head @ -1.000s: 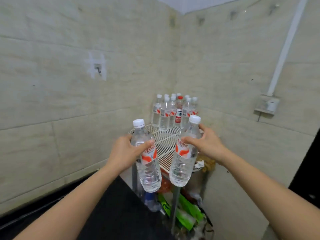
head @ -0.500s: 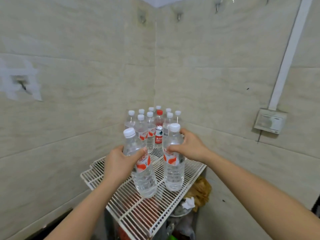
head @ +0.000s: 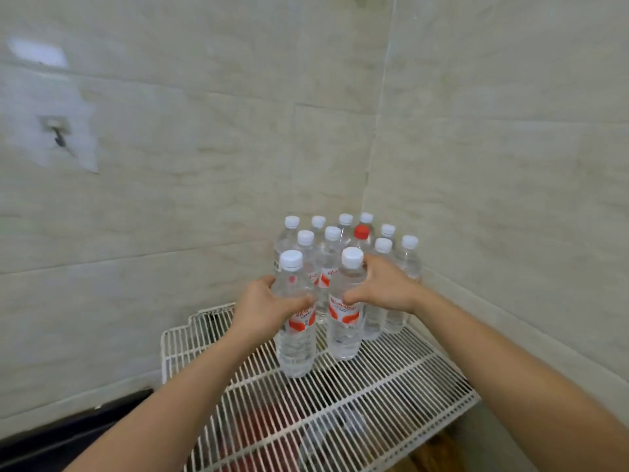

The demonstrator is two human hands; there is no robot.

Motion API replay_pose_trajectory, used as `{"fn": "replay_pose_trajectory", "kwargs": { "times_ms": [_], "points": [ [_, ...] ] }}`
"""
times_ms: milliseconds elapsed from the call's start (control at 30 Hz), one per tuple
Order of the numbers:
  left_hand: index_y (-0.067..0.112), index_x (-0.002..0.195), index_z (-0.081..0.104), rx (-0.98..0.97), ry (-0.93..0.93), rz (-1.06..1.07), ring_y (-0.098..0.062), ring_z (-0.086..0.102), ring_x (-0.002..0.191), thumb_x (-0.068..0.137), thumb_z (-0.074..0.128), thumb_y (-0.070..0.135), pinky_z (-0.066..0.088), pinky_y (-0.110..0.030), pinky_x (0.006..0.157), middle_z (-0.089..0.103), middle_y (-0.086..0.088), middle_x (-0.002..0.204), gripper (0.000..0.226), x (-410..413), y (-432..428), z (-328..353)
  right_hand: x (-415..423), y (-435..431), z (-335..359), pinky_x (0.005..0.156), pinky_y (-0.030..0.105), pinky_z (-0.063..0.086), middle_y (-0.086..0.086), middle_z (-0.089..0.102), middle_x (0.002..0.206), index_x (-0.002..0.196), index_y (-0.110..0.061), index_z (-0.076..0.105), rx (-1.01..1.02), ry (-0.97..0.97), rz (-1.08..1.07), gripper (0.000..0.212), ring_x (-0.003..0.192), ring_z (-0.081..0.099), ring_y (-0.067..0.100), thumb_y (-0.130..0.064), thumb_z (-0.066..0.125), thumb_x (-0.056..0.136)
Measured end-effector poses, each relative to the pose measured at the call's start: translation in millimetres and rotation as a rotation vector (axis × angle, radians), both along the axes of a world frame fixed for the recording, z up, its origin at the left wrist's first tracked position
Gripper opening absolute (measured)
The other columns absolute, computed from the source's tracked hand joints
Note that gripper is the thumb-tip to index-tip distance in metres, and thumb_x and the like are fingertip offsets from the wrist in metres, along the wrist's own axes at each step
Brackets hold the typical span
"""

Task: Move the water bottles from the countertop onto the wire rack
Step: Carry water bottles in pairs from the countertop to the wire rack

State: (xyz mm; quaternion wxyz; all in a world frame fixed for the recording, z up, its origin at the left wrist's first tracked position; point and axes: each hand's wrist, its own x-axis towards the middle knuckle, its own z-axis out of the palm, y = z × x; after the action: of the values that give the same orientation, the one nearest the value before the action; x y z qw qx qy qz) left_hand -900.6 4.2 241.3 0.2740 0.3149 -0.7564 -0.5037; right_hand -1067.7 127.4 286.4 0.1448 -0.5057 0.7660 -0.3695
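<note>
Both hands are out over the wire rack (head: 374,396), each wrapped round a clear plastic water bottle. The left hand (head: 269,308) has its fingers curled round the shoulder and upper label of the left bottle (head: 296,349), thumb lying across the front. The right hand (head: 384,287) grips the right bottle (head: 343,338) just under its neck, thumb pointing in above the red-and-white label. Both bottles are upright, ribbed below the label, smooth and tapering above, topped with round white caps, and they stand just beside each other with a slim gap between. Their bases are down at the rack's wires; whether they rest there or hang a touch above, I can't tell. The rack is a flat grid of thin white-coated rods set close together, with a raised wire lip at its left corner, tucked into the meeting of two walls. Right behind the held pair, packed into that corner, stands a cluster of bottles (head: 333,240) of the same clear sort, white-capped, and among them one red-capped bottle (head: 361,232). The right hand's knuckles sit close against that cluster. The walls (head: 204,165) are big glossy pale tiles with faint marbling; a small metal hook (head: 58,134) sits on a whitish patch at the left. Low on the left, a dark bench (head: 68,434) edge runs beside the rack.
</note>
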Motion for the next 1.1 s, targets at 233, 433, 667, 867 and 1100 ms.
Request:
{"fn": "replay_pose_trajectory", "kwargs": {
  "times_ms": [233, 433, 667, 867, 1100],
  "points": [
    [0.023, 0.096, 0.066, 0.069, 0.002, 0.036, -0.012, 0.074, 0.080, 0.066, 0.086, 0.024, 0.059, -0.040, 0.081, 0.076, 0.001, 0.092, 0.036, -38, -10, -7, -43, -32, 1, 0.053, 0.010, 0.045, -0.012, 0.065, 0.080, 0.090, -0.027, 0.058, 0.130, 0.034, 0.182, 0.042, 0.065, 0.063, -0.006, 0.001, 0.073, 0.064],
    [0.018, 0.096, 0.068, 0.069, -0.035, 0.015, -0.012, 0.074, 0.081, 0.070, 0.083, 0.014, 0.060, -0.038, 0.082, 0.076, -0.001, 0.093, 0.031, -54, -12, -5, -66, -47, -1, 0.057, 0.024, 0.048, -0.003, 0.065, 0.083, 0.096, -0.012, 0.062, 0.216, 0.054, 0.254, 0.043, 0.073, 0.062, 0.011, 0.007, 0.074, 0.058],
    [0.017, 0.112, 0.053, 0.046, -0.024, 0.092, -0.020, 0.071, 0.088, 0.065, 0.086, 0.015, 0.059, -0.040, 0.080, 0.071, -0.003, 0.100, 0.058, -67, -10, -6, -77, -51, 9, 0.057, 0.029, 0.051, 0.005, 0.068, 0.089, 0.100, -0.001, 0.063, 0.297, 0.054, 0.260, 0.045, 0.077, 0.065, 0.019, 0.006, 0.077, 0.058],
    [0.020, 0.110, 0.049, 0.071, 0.018, 0.095, -0.014, 0.069, 0.083, 0.069, 0.083, 0.012, 0.058, -0.031, 0.071, 0.066, 0.002, 0.097, 0.054, -70, -7, -8, -83, -56, 21, 0.061, 0.031, 0.042, 0.004, 0.053, 0.075, 0.078, -0.010, 0.054, 0.205, 0.141, 0.183, 0.025, 0.069, 0.052, 0.017, -0.014, 0.078, 0.073],
    [0.020, 0.116, 0.050, 0.072, 0.069, 0.165, -0.021, 0.068, 0.091, 0.068, 0.084, 0.014, 0.058, -0.042, 0.082, 0.061, 0.006, 0.100, 0.059, -79, -1, -13, -84, -56, 26, 0.067, 0.032, 0.042, 0.010, 0.063, 0.092, 0.099, -0.008, 0.066, 0.200, 0.364, 0.175, 0.026, 0.085, 0.059, 0.025, -0.027, 0.073, 0.082]
  ]
}}
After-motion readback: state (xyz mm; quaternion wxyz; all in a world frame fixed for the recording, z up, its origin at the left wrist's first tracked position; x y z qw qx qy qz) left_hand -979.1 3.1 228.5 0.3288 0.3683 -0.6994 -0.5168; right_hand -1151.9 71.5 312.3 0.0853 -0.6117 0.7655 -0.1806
